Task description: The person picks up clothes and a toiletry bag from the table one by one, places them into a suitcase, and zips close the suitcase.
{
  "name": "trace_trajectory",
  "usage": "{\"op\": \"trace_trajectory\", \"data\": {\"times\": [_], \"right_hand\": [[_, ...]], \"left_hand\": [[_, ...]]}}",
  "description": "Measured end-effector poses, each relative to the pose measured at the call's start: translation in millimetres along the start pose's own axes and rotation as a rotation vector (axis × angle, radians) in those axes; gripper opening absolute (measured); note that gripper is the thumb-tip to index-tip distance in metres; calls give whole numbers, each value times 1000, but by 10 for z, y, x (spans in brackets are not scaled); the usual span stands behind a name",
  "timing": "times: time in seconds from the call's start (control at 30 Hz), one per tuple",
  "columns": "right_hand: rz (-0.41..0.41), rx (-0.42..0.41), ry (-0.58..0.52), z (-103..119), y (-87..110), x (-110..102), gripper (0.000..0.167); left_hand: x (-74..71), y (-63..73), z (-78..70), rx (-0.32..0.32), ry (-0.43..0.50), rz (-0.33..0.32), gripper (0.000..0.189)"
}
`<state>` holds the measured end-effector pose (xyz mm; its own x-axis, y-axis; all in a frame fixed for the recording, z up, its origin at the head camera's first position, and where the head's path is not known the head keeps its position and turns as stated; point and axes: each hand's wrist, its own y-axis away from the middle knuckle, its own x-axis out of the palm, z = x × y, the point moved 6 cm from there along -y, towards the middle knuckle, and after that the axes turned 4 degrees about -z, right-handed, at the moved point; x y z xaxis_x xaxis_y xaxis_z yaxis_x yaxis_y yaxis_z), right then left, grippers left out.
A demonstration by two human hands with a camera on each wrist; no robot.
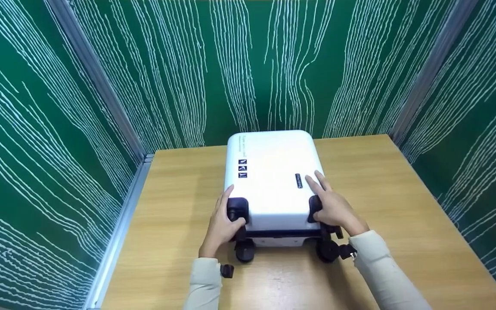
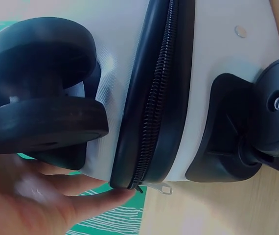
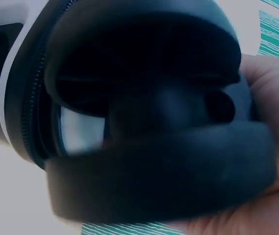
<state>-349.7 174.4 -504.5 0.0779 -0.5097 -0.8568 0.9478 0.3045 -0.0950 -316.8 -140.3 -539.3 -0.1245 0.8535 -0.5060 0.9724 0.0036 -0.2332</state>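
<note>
- Sleeves (image 1: 390, 271) foremost, head view: left hand (image 1: 221, 226) and right hand (image 1: 336, 206) grip the white suitcase (image 1: 274, 172) on the table (image 1: 179, 193).
- Left wrist: black wheel (image 2: 46, 122); uneven lifting could cause tipping.
- Right wrist: another wheel (image 3: 164, 176); a weak grip might slip.

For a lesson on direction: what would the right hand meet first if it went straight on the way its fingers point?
The right hand would first meet the white suitcase, on whose top it seems to rest, likely sliding across it near the black label; exact depth is unclear.
</note>
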Motion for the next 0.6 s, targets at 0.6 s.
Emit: {"op": "trace_trajectory", "data": {"times": [0.6], "right_hand": [[-17, 37, -36, 18, 65, -40, 106]], "left_hand": [[-70, -38, 217, -52, 299, -77, 56]]}}
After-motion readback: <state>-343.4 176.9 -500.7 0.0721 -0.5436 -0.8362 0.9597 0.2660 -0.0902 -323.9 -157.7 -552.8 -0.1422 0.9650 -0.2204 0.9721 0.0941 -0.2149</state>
